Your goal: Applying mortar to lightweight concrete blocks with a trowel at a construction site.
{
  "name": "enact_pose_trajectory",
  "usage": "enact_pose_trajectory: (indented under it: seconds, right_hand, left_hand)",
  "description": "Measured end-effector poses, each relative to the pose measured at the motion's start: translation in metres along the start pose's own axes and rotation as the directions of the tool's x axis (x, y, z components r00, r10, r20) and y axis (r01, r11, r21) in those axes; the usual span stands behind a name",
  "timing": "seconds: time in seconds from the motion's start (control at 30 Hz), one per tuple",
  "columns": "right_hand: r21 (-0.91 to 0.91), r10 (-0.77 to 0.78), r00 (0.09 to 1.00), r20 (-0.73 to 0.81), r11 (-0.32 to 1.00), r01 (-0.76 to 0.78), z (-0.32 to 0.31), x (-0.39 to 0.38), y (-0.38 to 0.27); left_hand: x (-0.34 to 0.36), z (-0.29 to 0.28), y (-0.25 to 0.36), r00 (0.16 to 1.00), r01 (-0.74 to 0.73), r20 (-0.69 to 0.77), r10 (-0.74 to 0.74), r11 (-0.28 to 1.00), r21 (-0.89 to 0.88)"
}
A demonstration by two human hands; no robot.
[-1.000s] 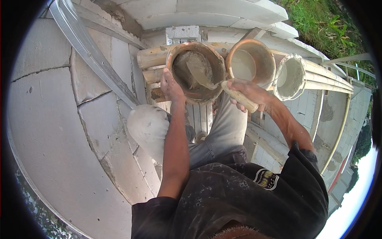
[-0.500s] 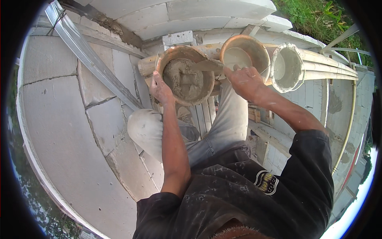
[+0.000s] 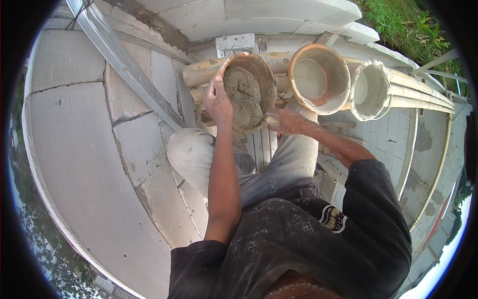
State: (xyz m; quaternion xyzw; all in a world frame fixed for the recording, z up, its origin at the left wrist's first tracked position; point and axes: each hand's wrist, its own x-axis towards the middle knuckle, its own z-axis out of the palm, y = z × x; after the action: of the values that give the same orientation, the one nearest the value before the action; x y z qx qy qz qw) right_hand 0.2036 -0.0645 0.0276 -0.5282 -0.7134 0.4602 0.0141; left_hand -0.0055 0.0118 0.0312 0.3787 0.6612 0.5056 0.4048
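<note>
A mortar bucket (image 3: pixel 260 71) with a worn orange-brown inside stands before me, holding thick grey mortar (image 3: pixel 238 85). My left hand (image 3: pixel 219 103) is closed on its left rim, thumb pointing up along the edge. At the near right side of the bucket, my right hand (image 3: pixel 290 122) is wrapped round the handle of a trowel (image 3: pixel 272 120). The trowel's blade reaches into the mortar and is hard to make out there. To the right sits a second orange-brown bucket (image 3: pixel 334 74) with cloudy liquid, and beyond it a white, cement-crusted pail (image 3: pixel 384 82), also with greyish liquid.
Bamboo poles (image 3: pixel 420 94) run beneath and beside the buckets. A pale block wall (image 3: pixel 84 149) fills the left, with a metal channel (image 3: pixel 124 65) slanting across it. More blocks (image 3: pixel 269 12) line the far side. My bent knee (image 3: pixel 188 152) is close below the mortar bucket.
My right hand has brought the trowel from above the bucket's right rim down and toward me, into the mortar. The mortar bucket looks more tilted; my left hand keeps its hold.
</note>
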Motion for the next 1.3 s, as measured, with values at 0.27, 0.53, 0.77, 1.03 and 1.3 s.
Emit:
enact_pose_trajectory:
  seconds: [0.27, 0.53, 0.77, 1.03, 1.3]
  right_hand:
    - [0.361, 0.136, 0.982, 0.132, 0.916, -0.175, -0.044, -0.013, -0.042]
    - [0.649, 0.197, 0.98, 0.008, 0.745, -0.155, -0.032, -0.033, -0.068]
    - [0.907, 0.081, 0.982, -0.173, 0.401, 0.127, -0.108, -0.054, -0.176]
    - [0.16, -0.203, 0.46, -0.864, 0.757, 0.634, -0.235, 0.094, -0.322]
    - [-0.01, -0.312, 0.451, -0.836, 0.831, 0.556, -0.295, 0.161, -0.41]
  left_hand:
    - [0.023, -0.021, -0.017, 0.925, 0.223, -0.199, -0.325, 0.884, -0.41]
    - [0.011, -0.03, -0.031, 0.834, 0.299, -0.326, -0.446, 0.86, -0.413]
    - [0.005, -0.022, -0.024, 0.865, 0.239, -0.381, -0.327, 0.935, -0.261]
    - [0.005, -0.014, -0.021, 0.84, 0.203, -0.455, -0.296, 0.949, -0.243]
    - [0.008, -0.011, -0.034, 0.885, 0.257, -0.357, -0.298, 0.953, -0.16]
